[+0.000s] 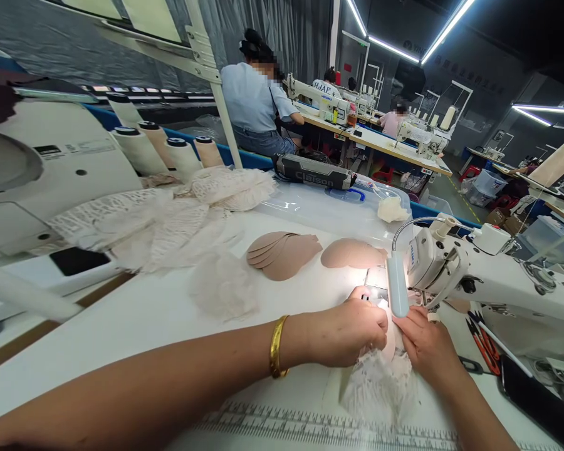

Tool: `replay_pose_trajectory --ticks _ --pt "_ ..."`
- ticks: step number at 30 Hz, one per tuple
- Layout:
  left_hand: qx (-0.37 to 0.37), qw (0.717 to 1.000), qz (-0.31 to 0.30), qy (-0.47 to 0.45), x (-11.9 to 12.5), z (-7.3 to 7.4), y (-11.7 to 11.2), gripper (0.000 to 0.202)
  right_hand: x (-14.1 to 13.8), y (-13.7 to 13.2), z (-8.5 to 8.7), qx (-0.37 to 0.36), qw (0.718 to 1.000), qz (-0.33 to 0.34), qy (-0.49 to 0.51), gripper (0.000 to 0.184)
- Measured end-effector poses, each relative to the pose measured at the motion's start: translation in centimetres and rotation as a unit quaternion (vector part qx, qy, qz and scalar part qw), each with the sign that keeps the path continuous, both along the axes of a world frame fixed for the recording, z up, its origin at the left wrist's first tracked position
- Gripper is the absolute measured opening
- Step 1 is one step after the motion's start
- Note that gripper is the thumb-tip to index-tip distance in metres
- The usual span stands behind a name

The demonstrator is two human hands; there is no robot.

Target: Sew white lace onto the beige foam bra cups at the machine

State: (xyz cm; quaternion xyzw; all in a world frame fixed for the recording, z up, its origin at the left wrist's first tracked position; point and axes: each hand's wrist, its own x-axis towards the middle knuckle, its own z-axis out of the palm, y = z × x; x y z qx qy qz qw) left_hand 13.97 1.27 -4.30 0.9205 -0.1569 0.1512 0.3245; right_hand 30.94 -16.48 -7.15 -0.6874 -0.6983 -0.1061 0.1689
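Note:
My left hand [355,329], with a gold bangle [276,346] at the wrist, is closed on a pale pink cloth piece [391,335] beside the needle area of a sewing machine [486,272]. White lace fabric [380,385] hangs from that piece toward the table's front. My right hand [425,347] lies along the piece's right side, fingers stretched out flat beneath the machine head. A small lamp [398,285] lights the spot and partly covers the needle. Brownish-pink cup-shaped pieces [284,255] lie fanned beyond my left hand, with another cup-shaped piece [352,253] nearer the machine.
Crumpled lace [169,213] and thread cones [183,156] lie to the left. Orange-handled scissors [484,344] and a black phone [538,401] are at the right. A ruler strip [310,423] runs along the front. Behind, a person [258,103] sits near another sewing machine [322,100].

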Motion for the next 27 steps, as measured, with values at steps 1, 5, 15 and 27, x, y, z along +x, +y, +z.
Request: replay_pose_trajectory --ticks 1,5,15,27 --pt "0.023 1.0 -0.004 -0.001 0.0 0.2 0.0 0.02 0.0 0.0 0.0 -0.001 1.0 -0.002 0.001 0.039" --pt "0.122 0.992 -0.017 -0.003 0.1 1.2 0.2 0.023 0.1 -0.1 -0.1 -0.004 1.0 -0.01 0.004 0.039" --pt "0.126 0.991 -0.021 0.026 1.4 1.7 2.3 0.018 0.5 0.0 -0.8 0.028 0.999 -0.038 -0.005 0.035" --pt "0.251 0.968 -0.021 -0.006 0.8 2.2 2.4 0.028 0.0 -0.2 0.5 0.028 0.997 0.061 0.037 0.03"
